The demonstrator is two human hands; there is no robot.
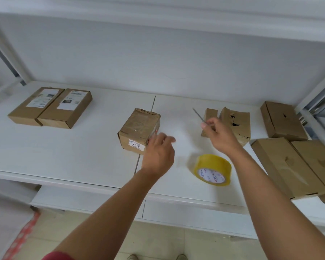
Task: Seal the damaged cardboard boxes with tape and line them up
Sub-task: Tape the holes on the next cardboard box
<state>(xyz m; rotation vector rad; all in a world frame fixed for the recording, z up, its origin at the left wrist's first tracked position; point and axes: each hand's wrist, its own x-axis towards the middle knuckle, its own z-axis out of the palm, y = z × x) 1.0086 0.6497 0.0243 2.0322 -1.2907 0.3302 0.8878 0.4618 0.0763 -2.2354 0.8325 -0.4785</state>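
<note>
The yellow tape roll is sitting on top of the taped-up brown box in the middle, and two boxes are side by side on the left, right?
Not quite. The head view shows the yellow tape roll on the white shelf, right of the taped-up brown cardboard box.

Red sleeve (57, 256); bare forearms; olive shoes (131, 257).

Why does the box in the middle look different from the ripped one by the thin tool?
The middle box is closed and wrapped in shiny tape; the ripped box gapes with dark holes. The middle box shows a printed label; the ripped box shows none. Both are brown cardboard on the white shelf.
</note>
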